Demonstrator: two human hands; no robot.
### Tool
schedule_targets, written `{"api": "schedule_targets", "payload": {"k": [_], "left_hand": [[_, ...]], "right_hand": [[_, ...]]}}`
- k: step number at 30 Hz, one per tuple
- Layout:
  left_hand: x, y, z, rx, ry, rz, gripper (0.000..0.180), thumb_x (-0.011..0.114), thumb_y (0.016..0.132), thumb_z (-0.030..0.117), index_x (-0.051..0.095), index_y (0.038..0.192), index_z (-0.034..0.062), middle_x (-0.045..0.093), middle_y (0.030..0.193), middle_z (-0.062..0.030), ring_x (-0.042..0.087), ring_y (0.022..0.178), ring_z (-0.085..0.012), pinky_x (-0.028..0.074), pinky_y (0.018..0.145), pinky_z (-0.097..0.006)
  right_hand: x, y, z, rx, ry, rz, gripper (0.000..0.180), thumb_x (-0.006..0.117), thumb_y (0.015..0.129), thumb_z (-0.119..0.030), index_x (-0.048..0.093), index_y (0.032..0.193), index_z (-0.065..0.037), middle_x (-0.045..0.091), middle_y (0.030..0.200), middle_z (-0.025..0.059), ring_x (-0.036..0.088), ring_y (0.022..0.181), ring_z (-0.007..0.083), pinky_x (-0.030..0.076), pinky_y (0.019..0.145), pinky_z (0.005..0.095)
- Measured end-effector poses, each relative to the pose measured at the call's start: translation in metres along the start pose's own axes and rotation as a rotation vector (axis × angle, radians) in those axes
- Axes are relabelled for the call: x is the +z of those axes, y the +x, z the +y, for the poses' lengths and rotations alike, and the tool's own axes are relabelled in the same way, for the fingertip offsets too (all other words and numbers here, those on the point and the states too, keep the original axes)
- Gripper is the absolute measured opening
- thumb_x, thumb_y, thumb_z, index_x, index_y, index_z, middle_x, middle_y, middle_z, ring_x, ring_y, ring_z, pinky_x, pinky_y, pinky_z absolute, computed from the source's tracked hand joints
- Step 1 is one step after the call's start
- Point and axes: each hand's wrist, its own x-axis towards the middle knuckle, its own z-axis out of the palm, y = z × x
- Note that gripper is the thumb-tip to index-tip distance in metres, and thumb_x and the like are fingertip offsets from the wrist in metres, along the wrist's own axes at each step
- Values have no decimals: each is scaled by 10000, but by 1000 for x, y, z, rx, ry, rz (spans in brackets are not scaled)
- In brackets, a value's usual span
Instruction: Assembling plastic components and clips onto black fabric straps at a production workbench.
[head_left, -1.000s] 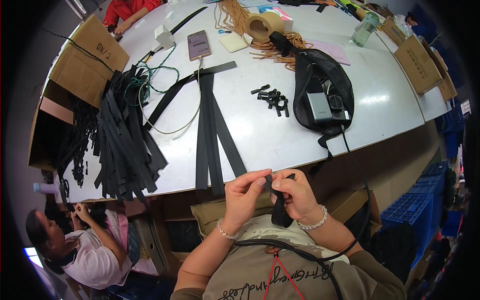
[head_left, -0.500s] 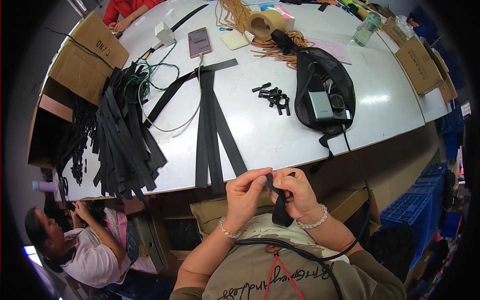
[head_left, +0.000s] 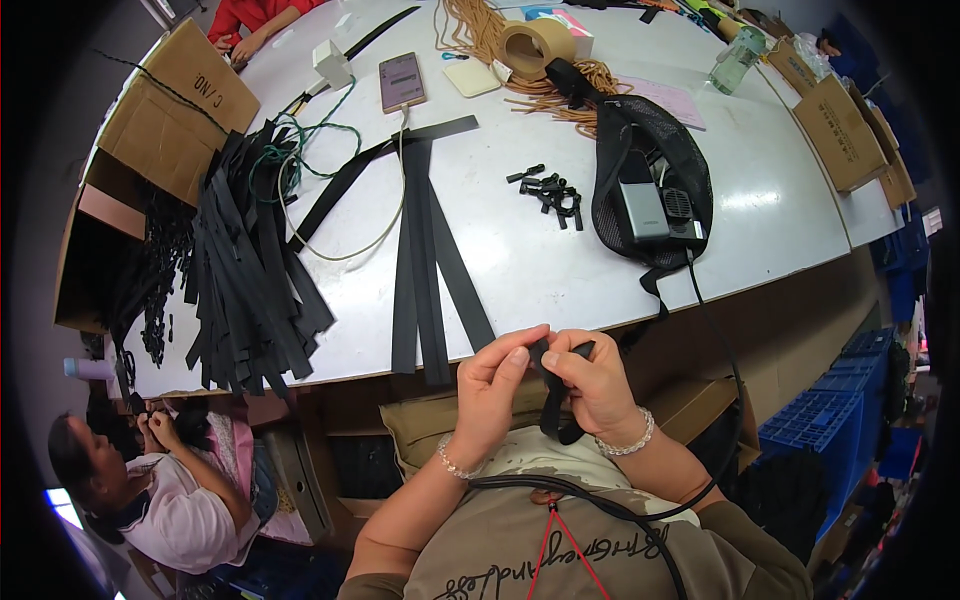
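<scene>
Close to my chest, below the table's near edge, both hands work one black webbing strap (head_left: 553,405). My left hand (head_left: 495,385) pinches its upper end, and my right hand (head_left: 592,382) grips it beside that, fingers curled around the folded part; the strap's tail hangs down between my wrists. Three long black straps (head_left: 425,270) lie flat on the white table (head_left: 520,270) just in front of my hands. A small heap of black plastic buckles (head_left: 550,190) sits further back.
A thick pile of black straps (head_left: 245,270) covers the table's left part beside open cardboard boxes (head_left: 165,110). A black mesh bag (head_left: 650,190) with devices lies right. A phone (head_left: 402,82), tape roll (head_left: 530,45) and tan cord lie at the back. Another person (head_left: 150,480) sits lower left.
My hands have stayed in the same place, and the fingers have shifted slightly along the strap's folded end. Nothing on the table has moved.
</scene>
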Motion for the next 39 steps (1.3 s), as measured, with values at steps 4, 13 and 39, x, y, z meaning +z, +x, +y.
{"api": "schedule_targets", "payload": {"k": [4, 13, 39], "left_hand": [[0, 2, 15, 109, 171, -66, 256, 540, 902, 46, 610, 1144, -1, 587, 1143, -61, 531, 953, -76, 433, 810, -210], [-5, 6, 39, -156, 145, 67, 278, 559, 898, 57, 605, 1171, 27, 633, 1031, 2, 493, 760, -25, 417, 706, -175], [-8, 0, 43, 202, 477, -80, 197, 533, 868, -11, 662, 1013, 24, 523, 776, -4, 423, 657, -51, 336, 560, -184]], "right_hand": [[-2, 0, -2, -170, -301, -9, 117, 620, 819, -64, 582, 714, -27, 504, 613, -62, 413, 548, -3, 305, 471, 165], [4, -7, -10, -217, -141, -94, 55, 604, 844, -11, 592, 833, 41, 598, 797, 31, 546, 638, 81, 471, 626, 206], [-6, 5, -7, -194, -350, -236, 154, 599, 827, -24, 553, 681, -7, 485, 614, -55, 390, 566, 0, 305, 485, 177]]}}
